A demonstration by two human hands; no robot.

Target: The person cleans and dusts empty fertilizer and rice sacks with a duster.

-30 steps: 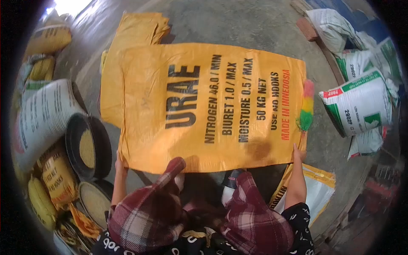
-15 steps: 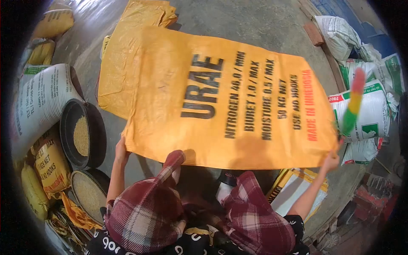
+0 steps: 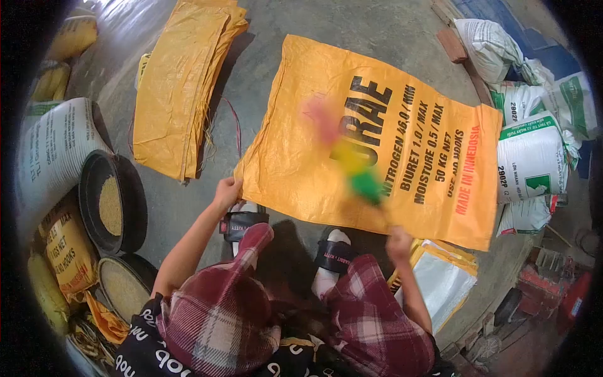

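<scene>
An orange woven sack (image 3: pixel 301 81) with black "URAE" lettering and red print lies spread out in front of me. My left hand (image 3: pixel 228 191) pinches its near left corner. My right hand (image 3: pixel 399 244) is closed around the handle end of a duster (image 3: pixel 357 163), whose pink, yellow and green head is blurred over the sack's lettering. Farther left, a stack of orange sacks (image 3: pixel 179 88) rests on the floor, with a thin pink string beside it. Under my right forearm lies a pile of folded sacks (image 3: pixel 443 283), white and orange.
On the left are a full white sack (image 3: pixel 63 151), two round dark tubs of grain (image 3: pixel 112 204) (image 3: pixel 122 286) and an orange printed sack (image 3: pixel 68 254). White filled sacks (image 3: pixel 531 157) and a brick (image 3: pixel 451 45) line the right. Red machinery (image 3: pixel 540 283) stands lower right.
The duster has swung left from the sack's right edge to over its lettering, with my right hand. The sack has shifted right, off the stack; my left hand moved right with its corner.
</scene>
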